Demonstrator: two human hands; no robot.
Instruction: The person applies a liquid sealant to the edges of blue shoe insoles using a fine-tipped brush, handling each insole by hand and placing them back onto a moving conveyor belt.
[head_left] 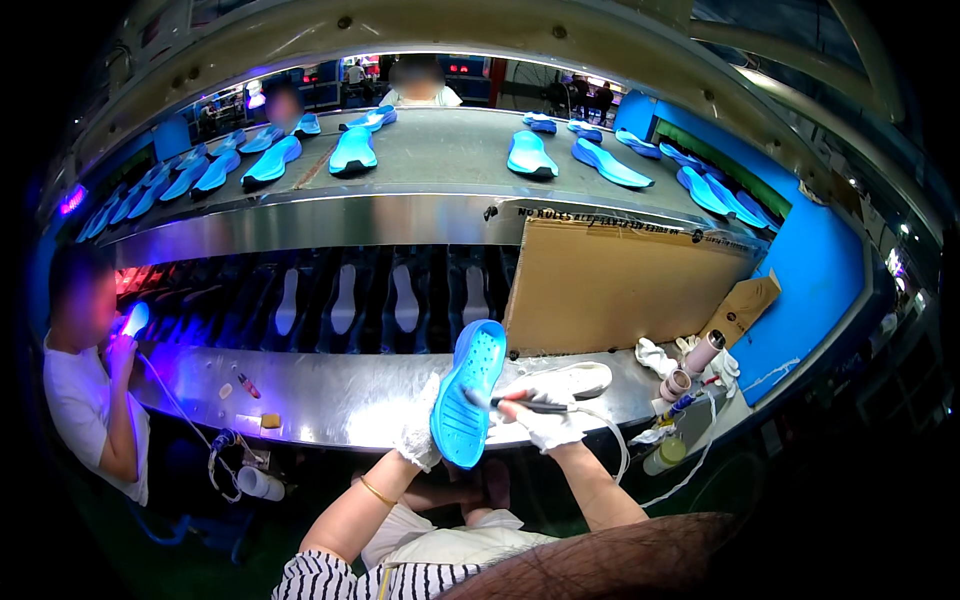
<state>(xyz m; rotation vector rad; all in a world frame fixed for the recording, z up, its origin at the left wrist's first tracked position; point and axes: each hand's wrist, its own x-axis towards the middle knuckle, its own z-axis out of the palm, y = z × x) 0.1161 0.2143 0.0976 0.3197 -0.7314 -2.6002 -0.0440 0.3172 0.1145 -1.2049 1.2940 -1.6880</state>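
My left hand (418, 432), in a white work glove, grips a bright blue shoe sole (482, 352) by its left edge. The sole is held tilted up above the bench, with small holes at its upper end and grooves lower down. In my right hand (548, 425), also gloved, is a dark-handled brush (530, 405). Its bristles are at the middle of the sole's face, near the right edge; whether they press on it I cannot tell. A white hose (617, 440) runs by the brush's rear end. Behind my right hand a pale shoe-shaped piece (580, 379) lies on the metal bench (340, 395).
Several blue soles (353, 150) lie on a grey conveyor belt (440, 150) above. Dark slots below hold pale soles (404, 298). A cardboard sheet (630, 285) leans at right, near cups (675, 385) and white gloves (655, 358). A co-worker (90, 400) sits at left holding a sole.
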